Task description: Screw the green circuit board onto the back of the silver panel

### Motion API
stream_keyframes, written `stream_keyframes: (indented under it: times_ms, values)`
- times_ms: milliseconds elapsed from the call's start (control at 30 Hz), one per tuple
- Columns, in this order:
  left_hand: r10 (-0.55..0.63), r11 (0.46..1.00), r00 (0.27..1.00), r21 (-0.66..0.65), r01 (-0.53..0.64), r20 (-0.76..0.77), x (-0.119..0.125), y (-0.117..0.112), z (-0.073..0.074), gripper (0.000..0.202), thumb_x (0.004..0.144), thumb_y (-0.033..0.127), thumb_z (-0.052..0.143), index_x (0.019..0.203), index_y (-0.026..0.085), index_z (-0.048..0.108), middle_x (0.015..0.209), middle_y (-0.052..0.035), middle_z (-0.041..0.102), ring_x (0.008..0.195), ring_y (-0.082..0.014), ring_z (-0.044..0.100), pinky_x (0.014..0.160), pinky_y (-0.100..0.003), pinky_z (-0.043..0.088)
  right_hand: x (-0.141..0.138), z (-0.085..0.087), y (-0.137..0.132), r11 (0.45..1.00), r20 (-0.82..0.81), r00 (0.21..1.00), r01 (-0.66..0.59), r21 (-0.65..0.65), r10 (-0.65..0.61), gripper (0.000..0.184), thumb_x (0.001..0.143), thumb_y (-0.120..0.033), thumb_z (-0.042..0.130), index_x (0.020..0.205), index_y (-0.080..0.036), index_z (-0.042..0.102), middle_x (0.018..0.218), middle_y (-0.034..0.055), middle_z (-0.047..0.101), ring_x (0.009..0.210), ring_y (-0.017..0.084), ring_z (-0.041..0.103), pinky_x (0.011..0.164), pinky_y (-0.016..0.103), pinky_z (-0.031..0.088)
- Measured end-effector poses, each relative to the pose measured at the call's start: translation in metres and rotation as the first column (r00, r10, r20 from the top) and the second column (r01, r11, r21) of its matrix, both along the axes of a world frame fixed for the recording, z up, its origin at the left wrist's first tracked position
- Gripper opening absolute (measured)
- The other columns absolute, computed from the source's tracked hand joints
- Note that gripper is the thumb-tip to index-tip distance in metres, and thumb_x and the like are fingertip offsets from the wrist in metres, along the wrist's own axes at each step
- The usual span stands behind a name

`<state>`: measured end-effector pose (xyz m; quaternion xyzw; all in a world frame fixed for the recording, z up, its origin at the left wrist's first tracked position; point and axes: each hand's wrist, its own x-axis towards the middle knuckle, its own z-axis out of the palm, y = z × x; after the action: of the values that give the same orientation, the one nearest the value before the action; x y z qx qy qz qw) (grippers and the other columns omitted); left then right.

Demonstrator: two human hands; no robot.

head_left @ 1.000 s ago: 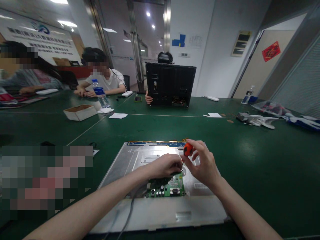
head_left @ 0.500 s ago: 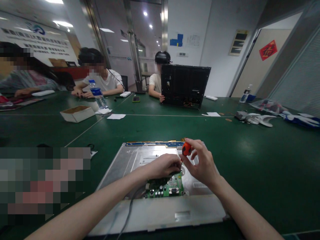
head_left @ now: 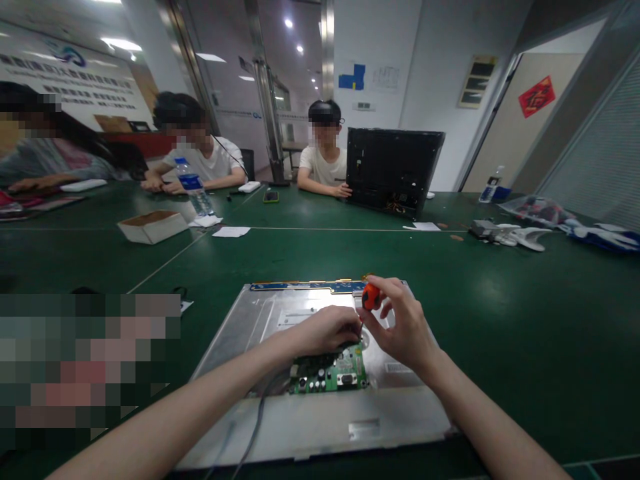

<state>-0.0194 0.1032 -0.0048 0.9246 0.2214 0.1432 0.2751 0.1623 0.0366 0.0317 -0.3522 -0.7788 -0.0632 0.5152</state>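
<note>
On the near side of the green-topped table point(head_left: 500, 320), as the head view shows it, a flat, rectangular, silver metal panel point(head_left: 300, 427) lies with a green circuit board point(head_left: 333, 377) at its middle and a narrow blue circuit strip point(head_left: 310, 287) along its far edge. The right hand point(head_left: 404, 327) has its thumb and fingertips closed on the rounded orange and black handle of a slim screwdriver point(head_left: 371, 298), which stands steeply over the board's far right corner. The left hand point(head_left: 333, 330) has its fingers bunched low beside the shaft; whether they pinch it or something under it cannot be told.

The tip is hidden behind those fingers, so its seating cannot be checked. If it sits badly or the shaft leans, it could slip, scrape the board or jab the left fingers. Since the fingertips grip only the handle, a hard twist could also tilt the tool. The left hand hangs over the board's far part, where a careless press might bend small components. A thin grey cable point(head_left: 257, 427) runs near the left forearm; a sweep of that arm might tug it.
</note>
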Motion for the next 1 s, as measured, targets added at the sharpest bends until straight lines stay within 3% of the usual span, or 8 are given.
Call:
stream_keyframes:
  times_ms: [233,467,1000]
  values:
    - [-0.01,1.0,1.0,-0.008,0.01,0.004,-0.0013,-0.0012,0.0018,0.01,0.084,0.007,0.063,0.088,0.013,0.069,0.087,-0.0043,0.071,0.079,-0.0182,0.064,0.073,-0.025,0.047,0.0008,-0.0016,-0.001,0.998,0.008,0.999,0.037,-0.044,-0.037,0.05,0.092,-0.021,0.055,0.14,-0.02,0.038,0.084,0.0017,0.063,0.055,0.011,0.057,0.051,0.023,0.053]
    - [-0.025,1.0,1.0,-0.009,0.025,0.007,-0.0016,-0.0009,0.0036,0.011,0.083,0.008,0.062,0.089,0.014,0.07,0.087,-0.005,0.071,0.079,-0.018,0.064,0.073,-0.026,0.047,0.002,-0.0038,0.0016,0.998,0.0,0.999,0.05,-0.043,-0.05,0.051,0.091,-0.021,0.058,0.138,-0.023,0.038,0.077,-0.002,0.062,0.054,0.012,0.059,0.048,0.022,0.05]
    - [-0.035,0.999,0.999,-0.04,0.036,0.02,-0.001,-0.0018,0.0067,0.014,0.081,0.002,0.065,0.088,0.013,0.071,0.087,-0.0047,0.072,0.078,-0.0168,0.065,0.072,-0.024,0.047,0.0041,-0.0068,0.0045,0.999,-0.017,0.999,0.041,-0.03,-0.042,0.05,0.091,-0.022,0.06,0.137,-0.025,0.039,0.079,-0.0016,0.063,0.056,0.011,0.06,0.049,0.021,0.05]
